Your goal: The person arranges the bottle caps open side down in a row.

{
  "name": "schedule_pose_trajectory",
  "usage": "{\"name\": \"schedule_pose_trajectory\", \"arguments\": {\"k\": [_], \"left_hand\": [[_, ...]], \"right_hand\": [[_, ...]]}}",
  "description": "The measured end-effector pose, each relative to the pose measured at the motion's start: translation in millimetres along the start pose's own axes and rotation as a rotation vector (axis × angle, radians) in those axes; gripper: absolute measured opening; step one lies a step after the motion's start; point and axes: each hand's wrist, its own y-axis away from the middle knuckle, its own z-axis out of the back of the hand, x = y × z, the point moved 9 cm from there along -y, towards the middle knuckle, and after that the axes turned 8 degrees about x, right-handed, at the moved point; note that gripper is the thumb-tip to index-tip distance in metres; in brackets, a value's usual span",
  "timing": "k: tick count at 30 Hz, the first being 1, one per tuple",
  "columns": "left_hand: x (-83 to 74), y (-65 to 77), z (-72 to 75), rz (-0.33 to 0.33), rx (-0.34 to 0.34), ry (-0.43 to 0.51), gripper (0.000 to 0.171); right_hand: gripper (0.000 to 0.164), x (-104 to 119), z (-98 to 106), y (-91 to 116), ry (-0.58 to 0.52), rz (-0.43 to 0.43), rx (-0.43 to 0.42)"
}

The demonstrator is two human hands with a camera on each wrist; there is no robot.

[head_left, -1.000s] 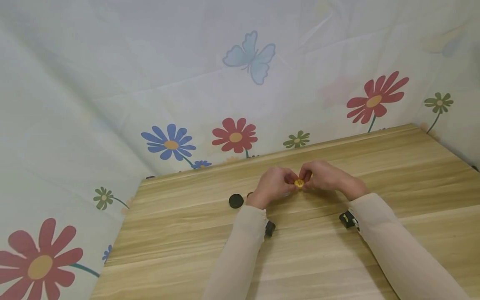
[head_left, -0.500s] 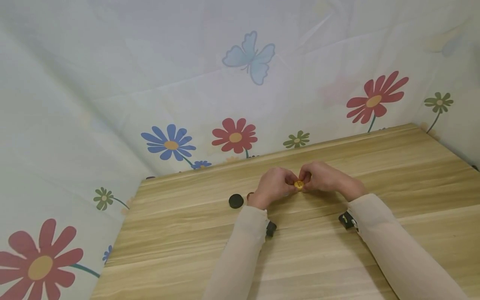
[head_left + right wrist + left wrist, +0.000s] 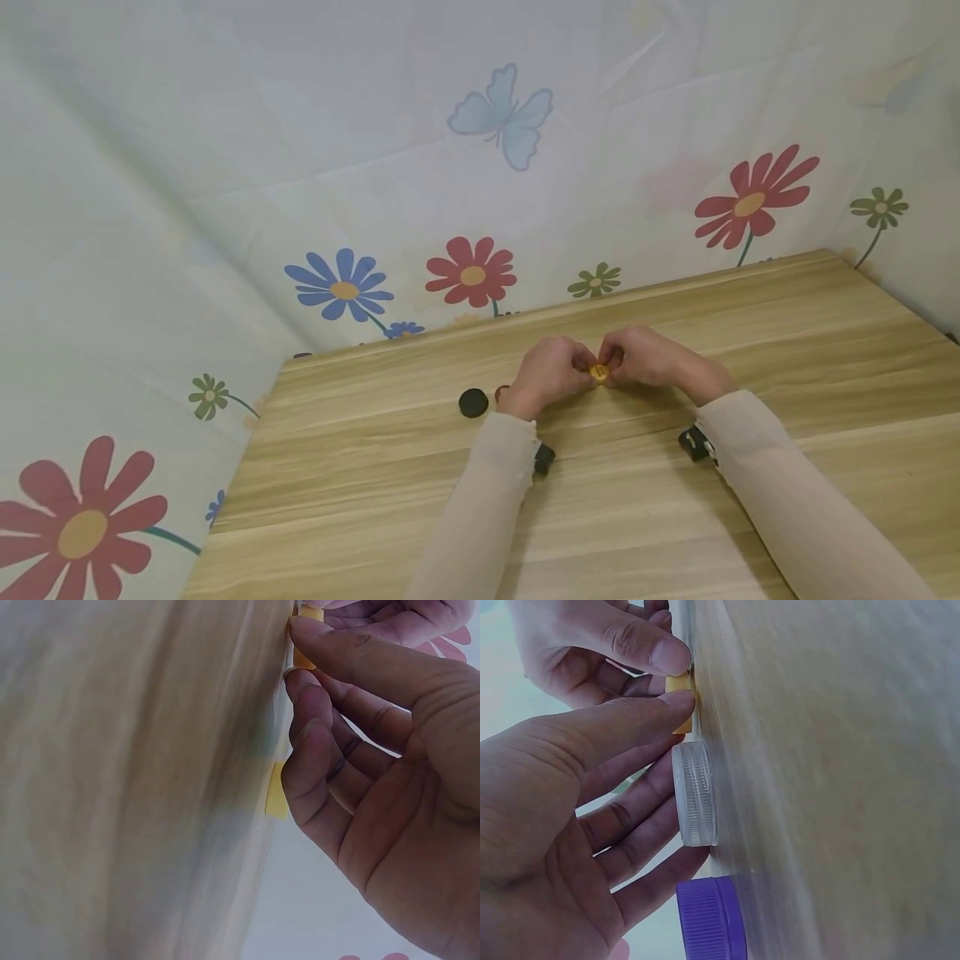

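Both hands meet at a small yellow bottle cap (image 3: 598,374) with dark marks on top, close over the wooden table. My left hand (image 3: 552,372) pinches its left side between thumb and fingers. From the other side my right hand (image 3: 643,357) pinches it too, its remaining fingers curled in. In the left wrist view a clear ribbed cap (image 3: 695,793) stands right by the left fingertips, and a purple ribbed cap (image 3: 709,919) is beyond the little finger. Another yellow piece (image 3: 276,791) shows beside the right hand's curled fingers in the right wrist view.
A black round cap (image 3: 473,403) lies on the wooden table (image 3: 360,467) left of the left wrist. Beside it, a red cap (image 3: 501,391) is partly hidden by that hand. Behind the table's far edge hangs a white cloth (image 3: 375,167) printed with flowers and a butterfly.
The yellow cap and both hands have shifted very slightly toward the person, with the pinch kept on both sides. The black cap has stayed in place.
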Motion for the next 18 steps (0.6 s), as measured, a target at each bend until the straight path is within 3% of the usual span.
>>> {"name": "schedule_pose_trajectory", "arguments": {"k": [18], "left_hand": [[1.1,0.3,-1.5,0.000,-0.003,-0.033,0.023]], "right_hand": [[0.019,-2.8,-1.3,2.6,-0.013,-0.015,-0.005]]}}
